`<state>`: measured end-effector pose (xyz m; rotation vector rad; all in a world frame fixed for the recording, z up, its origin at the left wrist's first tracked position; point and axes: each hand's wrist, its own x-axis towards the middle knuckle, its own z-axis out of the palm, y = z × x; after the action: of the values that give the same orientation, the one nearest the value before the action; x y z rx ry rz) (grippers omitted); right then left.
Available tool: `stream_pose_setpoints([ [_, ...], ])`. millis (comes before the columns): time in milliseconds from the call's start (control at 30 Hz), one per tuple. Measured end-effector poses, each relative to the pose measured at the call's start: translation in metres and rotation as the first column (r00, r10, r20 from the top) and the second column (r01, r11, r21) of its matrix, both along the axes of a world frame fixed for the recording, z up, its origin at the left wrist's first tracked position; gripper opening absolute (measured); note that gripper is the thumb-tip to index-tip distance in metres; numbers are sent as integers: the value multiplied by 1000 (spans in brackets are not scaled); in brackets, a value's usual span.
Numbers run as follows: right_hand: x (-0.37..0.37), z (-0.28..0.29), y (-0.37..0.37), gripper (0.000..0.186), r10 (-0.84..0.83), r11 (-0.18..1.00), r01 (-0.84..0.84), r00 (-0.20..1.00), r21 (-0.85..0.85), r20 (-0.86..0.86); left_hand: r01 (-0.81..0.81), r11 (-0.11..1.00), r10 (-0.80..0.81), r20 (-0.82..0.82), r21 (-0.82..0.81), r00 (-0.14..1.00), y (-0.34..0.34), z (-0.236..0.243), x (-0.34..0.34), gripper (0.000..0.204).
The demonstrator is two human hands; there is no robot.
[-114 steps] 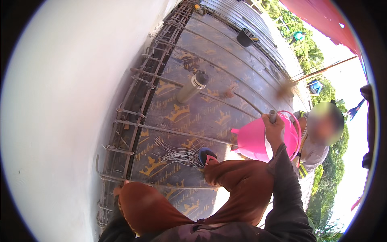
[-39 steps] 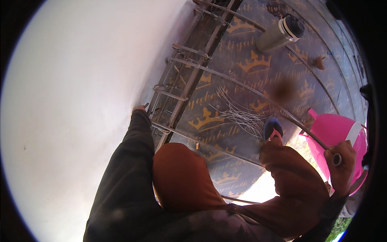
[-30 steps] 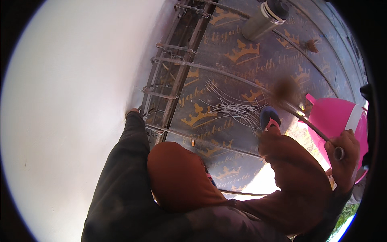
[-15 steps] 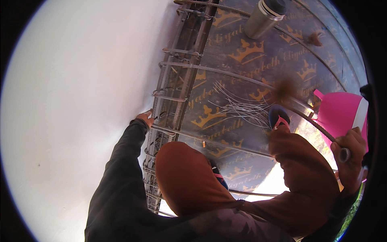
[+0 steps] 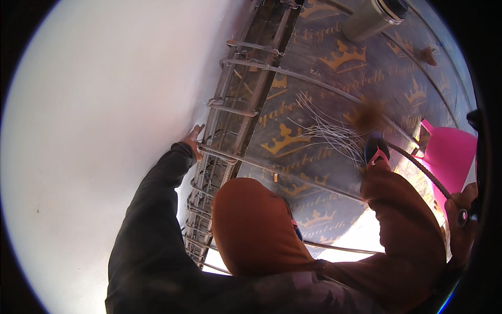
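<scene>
The head view shows a ribbed bar (image 5: pixel 422 166) at the right, gripped near its round end by the closed right hand (image 5: pixel 463 238), which is partly lost in shadow at the rim. That round end faces the camera; the long axis runs up and leftward to just beside the sandal (image 5: pixel 375 146), bending on the way. Whether bar and sandal touch cannot be told.

At the left, the left hand (image 5: pixel 192 142) is open, fingers spread, between the white wall (image 5: pixel 104 131) and the rebar cage (image 5: pixel 244 125). How firmly it touches either cannot be told. The cage's long axis follows the wall, leaning rightward toward the top, with only a narrow strip between them.

Wider room lies over the dark panel (image 5: pixel 324 165), between the cage and the loose wires (image 5: pixel 334 131), though a thin rebar (image 5: pixel 303 180) crosses it. The panel's near edge gives onto a bright gap (image 5: pixel 361 230). The pink bucket (image 5: pixel 452 152) crowds the right side; an orange-brown knee (image 5: pixel 256 225) covers the lower middle.
</scene>
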<state>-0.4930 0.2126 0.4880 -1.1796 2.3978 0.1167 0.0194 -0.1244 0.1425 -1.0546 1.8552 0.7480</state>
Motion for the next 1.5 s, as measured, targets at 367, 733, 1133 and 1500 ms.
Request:
stream_pose_setpoints([
  [367, -31, -29, 40, 26, -36, 925, 101, 983, -367, 179, -854, 384, 827, -542, 350, 149, 45, -151, 111, 77],
  [733, -19, -54, -12, 21, -47, 906, 183, 939, -382, 339, -652, 415, 679, -693, 634, -242, 41, -133, 67, 81],
  [1133, 10, -48, -68, 28, 45, 979, 27, 940, -204, 338, -791, 449, 547, -828, 416, -125, 43, -137, 59, 68],
  [1500, 10, -54, -65, 28, 152, 971, -97, 956, -218, 249, -485, 303, 720, -531, 820, -448, 30, -174, 70, 31],
])
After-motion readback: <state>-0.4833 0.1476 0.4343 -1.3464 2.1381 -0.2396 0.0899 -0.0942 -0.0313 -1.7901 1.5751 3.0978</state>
